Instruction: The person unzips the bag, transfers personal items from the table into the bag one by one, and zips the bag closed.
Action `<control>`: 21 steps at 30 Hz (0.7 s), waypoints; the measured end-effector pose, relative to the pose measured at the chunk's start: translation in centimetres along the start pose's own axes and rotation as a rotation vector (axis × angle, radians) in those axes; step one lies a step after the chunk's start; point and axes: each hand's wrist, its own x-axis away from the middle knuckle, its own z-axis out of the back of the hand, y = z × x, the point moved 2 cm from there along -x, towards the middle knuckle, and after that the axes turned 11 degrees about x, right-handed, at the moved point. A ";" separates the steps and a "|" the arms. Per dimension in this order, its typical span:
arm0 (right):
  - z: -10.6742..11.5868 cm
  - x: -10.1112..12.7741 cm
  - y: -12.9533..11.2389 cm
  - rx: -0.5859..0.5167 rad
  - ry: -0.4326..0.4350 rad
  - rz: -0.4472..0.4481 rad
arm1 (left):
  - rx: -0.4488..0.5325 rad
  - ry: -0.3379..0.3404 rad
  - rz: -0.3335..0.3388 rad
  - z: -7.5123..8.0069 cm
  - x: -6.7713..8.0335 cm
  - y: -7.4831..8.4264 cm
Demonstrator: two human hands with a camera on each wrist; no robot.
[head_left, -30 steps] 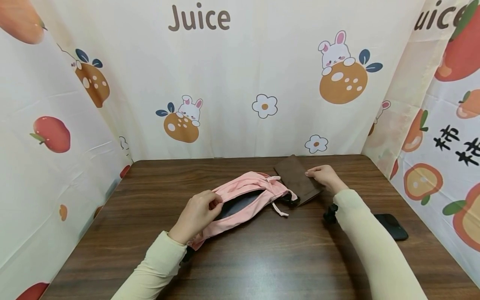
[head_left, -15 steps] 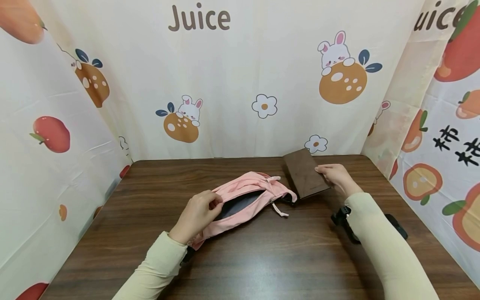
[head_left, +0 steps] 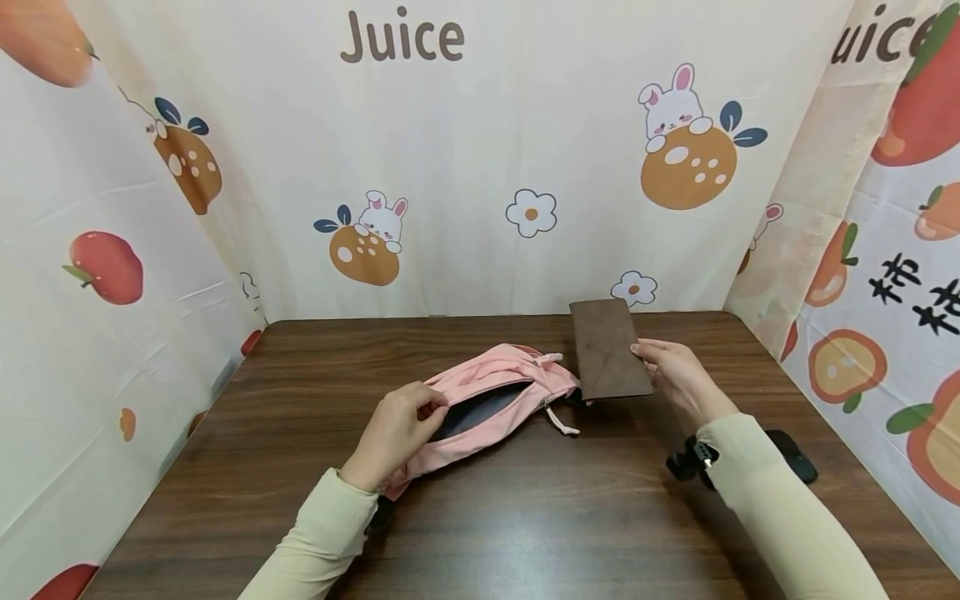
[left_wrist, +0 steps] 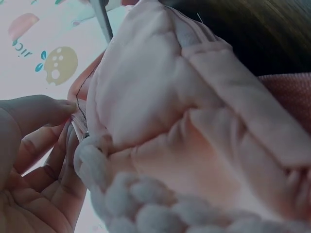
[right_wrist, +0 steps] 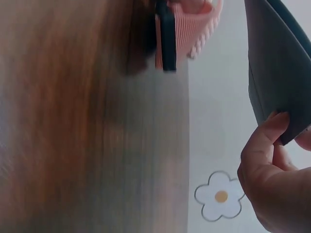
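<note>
A pink waist bag (head_left: 491, 402) lies on the dark wooden table (head_left: 525, 517), its zip open on a grey lining. My left hand (head_left: 396, 433) pinches the near edge of the opening; the left wrist view shows fingers (left_wrist: 46, 145) against the pink fabric (left_wrist: 184, 111). My right hand (head_left: 675, 375) holds a flat brown wallet (head_left: 607, 361) by its right edge, lifted and tilted just right of the bag. In the right wrist view the wallet (right_wrist: 282, 63) is gripped by the fingers (right_wrist: 265, 145), with the bag's strap and black buckle (right_wrist: 166, 34) at top.
A black phone (head_left: 795, 454) lies on the table behind my right forearm. Printed cloth walls close in the table at the back and both sides. Bare table top stretches along the front edge.
My right hand has lifted the brown wallet off the table and turned it more upright, nearer the bag. The left hand has kept its hold on the bag's opening.
</note>
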 end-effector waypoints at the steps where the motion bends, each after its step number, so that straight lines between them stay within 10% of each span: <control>1: -0.2 0.3 0.0 -0.016 -0.018 0.001 | 0.004 0.005 0.001 0.0 0.1 0.0; 11: -2.8 3.2 0.2 -0.163 -0.061 0.029 | 0.011 0.060 -0.001 -0.2 0.4 0.1; 21: -5.2 5.8 1.1 -0.090 -0.106 0.011 | 0.006 0.073 0.010 -0.4 0.5 0.2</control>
